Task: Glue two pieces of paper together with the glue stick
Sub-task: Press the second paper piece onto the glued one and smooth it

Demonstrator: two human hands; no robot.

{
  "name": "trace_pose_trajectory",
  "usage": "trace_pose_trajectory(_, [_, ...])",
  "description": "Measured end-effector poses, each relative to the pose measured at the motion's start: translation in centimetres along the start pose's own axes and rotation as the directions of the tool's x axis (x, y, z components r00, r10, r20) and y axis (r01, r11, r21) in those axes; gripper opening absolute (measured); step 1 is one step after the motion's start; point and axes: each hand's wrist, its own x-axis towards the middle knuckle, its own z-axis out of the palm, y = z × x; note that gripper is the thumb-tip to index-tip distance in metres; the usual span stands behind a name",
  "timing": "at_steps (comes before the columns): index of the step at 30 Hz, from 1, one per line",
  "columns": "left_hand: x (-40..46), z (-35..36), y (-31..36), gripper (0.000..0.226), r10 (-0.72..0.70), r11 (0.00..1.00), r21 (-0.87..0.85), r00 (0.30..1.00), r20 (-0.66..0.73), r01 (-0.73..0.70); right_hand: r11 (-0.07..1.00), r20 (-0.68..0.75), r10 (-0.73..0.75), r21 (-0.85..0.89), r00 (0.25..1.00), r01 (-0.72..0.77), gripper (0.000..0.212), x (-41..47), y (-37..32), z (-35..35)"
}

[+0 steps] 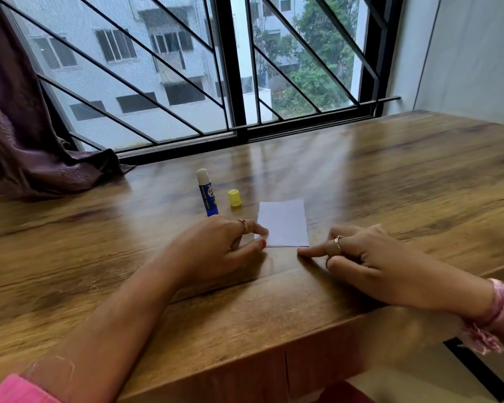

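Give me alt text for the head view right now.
Two hands work a small white paper on a wooden table: the left hand pinches its left edge, the right hand points at its near right corner. Behind stand an uncapped glue stick and yellow cap.

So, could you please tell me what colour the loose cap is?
Yellow cap, head view.

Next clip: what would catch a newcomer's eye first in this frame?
Probably the white paper lying flat mid-table, with the left hand pinching its left edge and the right hand pointing a fingertip at its near right corner. Just behind the left hand stands the uncapped glue stick, its yellow cap upright beside it. Behind all this, a barred window fills the background.
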Motion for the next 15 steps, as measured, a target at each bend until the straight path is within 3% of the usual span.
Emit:
trace_pose_trajectory(3, [0.0, 0.1, -0.1, 0.035, 0.007, 1.0, 0.002, 1.0, 0.001, -0.007, 0.997, 0.072, -0.011, 0.081, 0.997, 0.005, 0.043, 0.0, -0.2, -0.1])
trace_pose_trajectory(5, [0.0, 0.1, -0.2, 0.034, 0.015, 1.0, -0.003, 1.0, -0.026, -0.015, 0.987, 0.026, -0.011, 0.16, 1.0, 0.007, 0.04, 0.3, 0.6, -0.6])
trace_pose_trajectory(8, [-0.2, 0.2, 0.3, 0.036, 0.096, 0.995, -0.036, 0.995, -0.041, -0.097, 0.998, 0.019, 0.018, 0.062, 1.0, -0.019, 0.042, 0.9, 2.5, -1.7])
trace_pose_trajectory(11, [-0.2, 0.6, 1.6, 0.045, 0.216, 0.976, -0.039, 0.976, 0.037, -0.215, 0.999, 0.133, 0.035, 0.033, 0.99, -0.04, 0.045, 1.4, 3.3, -2.5])
trace_pose_trajectory(15, [0.1, 0.9, 2.5, 0.051, 0.238, 0.971, 0.008, 0.971, -0.001, -0.238, 0.998, 0.222, 0.048, 0.019, 0.974, -0.053, 0.038, 2.0, 3.3, -2.6])
